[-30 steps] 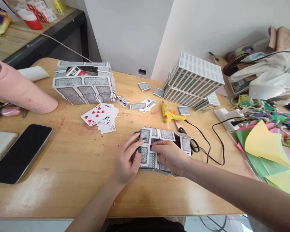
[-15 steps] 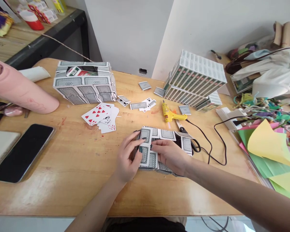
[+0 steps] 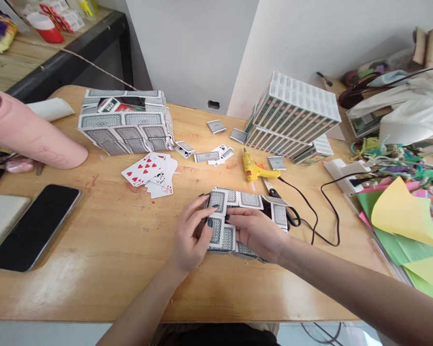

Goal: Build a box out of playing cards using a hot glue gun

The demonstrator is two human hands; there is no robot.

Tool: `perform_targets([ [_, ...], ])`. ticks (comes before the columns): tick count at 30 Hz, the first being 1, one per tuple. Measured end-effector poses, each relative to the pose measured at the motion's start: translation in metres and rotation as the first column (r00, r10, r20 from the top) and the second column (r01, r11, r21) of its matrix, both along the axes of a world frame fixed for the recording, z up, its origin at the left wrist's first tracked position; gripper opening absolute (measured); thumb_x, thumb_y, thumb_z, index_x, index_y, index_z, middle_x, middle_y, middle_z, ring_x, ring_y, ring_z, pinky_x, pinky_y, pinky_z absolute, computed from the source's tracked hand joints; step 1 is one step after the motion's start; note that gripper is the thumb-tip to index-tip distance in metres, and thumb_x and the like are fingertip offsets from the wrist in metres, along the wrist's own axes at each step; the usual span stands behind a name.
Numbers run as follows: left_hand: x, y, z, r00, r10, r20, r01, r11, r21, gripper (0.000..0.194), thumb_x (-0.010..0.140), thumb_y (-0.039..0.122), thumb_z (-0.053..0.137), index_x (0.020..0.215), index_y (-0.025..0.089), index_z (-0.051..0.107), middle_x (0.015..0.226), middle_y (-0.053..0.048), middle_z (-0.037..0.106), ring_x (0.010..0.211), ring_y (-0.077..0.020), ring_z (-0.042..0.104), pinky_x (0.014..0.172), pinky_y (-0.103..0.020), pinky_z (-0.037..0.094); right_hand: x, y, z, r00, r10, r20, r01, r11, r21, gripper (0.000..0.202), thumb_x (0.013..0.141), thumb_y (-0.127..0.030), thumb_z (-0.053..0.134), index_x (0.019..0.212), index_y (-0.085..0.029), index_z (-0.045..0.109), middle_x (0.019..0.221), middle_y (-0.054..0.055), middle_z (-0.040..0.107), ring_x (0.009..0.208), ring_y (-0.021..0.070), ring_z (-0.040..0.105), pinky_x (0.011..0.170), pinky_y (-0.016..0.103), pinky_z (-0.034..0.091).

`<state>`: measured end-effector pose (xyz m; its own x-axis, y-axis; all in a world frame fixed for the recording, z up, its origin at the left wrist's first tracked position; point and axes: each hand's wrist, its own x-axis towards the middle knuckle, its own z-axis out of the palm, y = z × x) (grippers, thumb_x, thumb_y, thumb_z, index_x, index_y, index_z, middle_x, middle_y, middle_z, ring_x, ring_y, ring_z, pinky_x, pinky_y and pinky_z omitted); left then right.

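A box covered in grey-backed playing cards [image 3: 250, 200] lies near the middle of the table, with a dark opening in its top. My left hand [image 3: 194, 234] grips its left end, thumb and fingers on the cards there. My right hand [image 3: 254, 230] pinches the card edge beside the opening, its lower fingers partly inside. Behind the box are a yellow glue gun [image 3: 256, 169] and black-handled scissors [image 3: 293, 216], partly covered by the box. Loose playing cards [image 3: 144, 169] lie face up to the left, and folded cards [image 3: 216, 126] lie farther back.
A larger card-covered box [image 3: 124, 132] stands at the back left. Stacked card packs [image 3: 292, 115] stand at the back right. A phone [image 3: 35, 228] and pink roll [image 3: 32, 129] are at left. A power strip [image 3: 342, 175], black cable and coloured paper [image 3: 404, 216] are at right.
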<state>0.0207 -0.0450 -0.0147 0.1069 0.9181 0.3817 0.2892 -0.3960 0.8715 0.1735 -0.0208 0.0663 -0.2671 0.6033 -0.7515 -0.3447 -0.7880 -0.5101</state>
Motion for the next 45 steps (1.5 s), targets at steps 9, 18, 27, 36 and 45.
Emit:
perform_targets([
  [9,-0.002,0.003,0.005,0.994,0.037,-0.1,-0.032,0.998,0.053,0.026,0.083,0.014,0.051,0.106,0.022,0.061,0.129,-0.008,0.052,0.124,-0.0253,0.046,0.104,-0.048,0.039,0.001,0.003,0.004,0.997,0.051,-0.051,-0.05,0.999,0.005,0.028,0.06,-0.005,0.056,0.082,-0.012,0.072,0.08,0.008,0.073,0.081,0.0197,0.068,0.075,0.032,0.053],
  [18,-0.002,0.01,0.02,0.976,0.105,-0.189,-0.099,0.994,0.041,0.01,0.081,0.019,0.058,0.087,0.022,0.066,0.13,-0.006,0.051,0.132,-0.0287,0.036,0.109,-0.054,0.03,-0.003,0.003,0.002,0.999,0.036,0.007,-0.036,0.999,0.034,0.014,0.065,-0.015,0.067,0.077,-0.011,0.071,0.075,0.007,0.072,0.069,0.0152,0.065,0.065,0.025,0.051],
  [27,0.006,0.006,0.012,0.991,0.133,-0.001,-0.132,0.98,-0.146,0.013,0.084,0.02,0.056,0.092,0.023,0.065,0.118,-0.006,0.057,0.127,-0.0248,0.043,0.108,-0.049,0.035,-0.012,0.002,-0.015,0.989,-0.106,0.1,0.111,0.993,-0.048,0.011,0.061,-0.013,0.076,0.07,-0.012,0.069,0.06,0.004,0.069,0.053,0.0146,0.063,0.056,0.027,0.051],
  [36,0.007,0.007,0.002,0.986,0.111,0.126,-0.086,0.979,-0.185,0.016,0.087,0.021,0.051,0.094,0.023,0.065,0.122,-0.006,0.056,0.13,-0.0247,0.04,0.109,-0.048,0.033,-0.025,0.003,-0.009,0.965,-0.133,0.227,0.131,0.991,0.025,0.015,0.058,-0.018,0.08,0.058,-0.014,0.065,0.05,0.002,0.064,0.048,0.0165,0.06,0.052,0.029,0.049],
  [45,0.007,0.006,0.0,0.974,0.125,0.187,-0.101,0.986,-0.133,0.022,0.09,0.024,0.047,0.103,0.024,0.065,0.117,-0.005,0.06,0.124,-0.0231,0.047,0.107,-0.045,0.037,-0.018,0.003,-0.005,0.987,-0.145,0.069,0.144,0.989,0.01,0.018,0.064,-0.012,0.07,0.082,-0.013,0.068,0.069,0.004,0.071,0.063,0.0181,0.065,0.063,0.032,0.054],
])
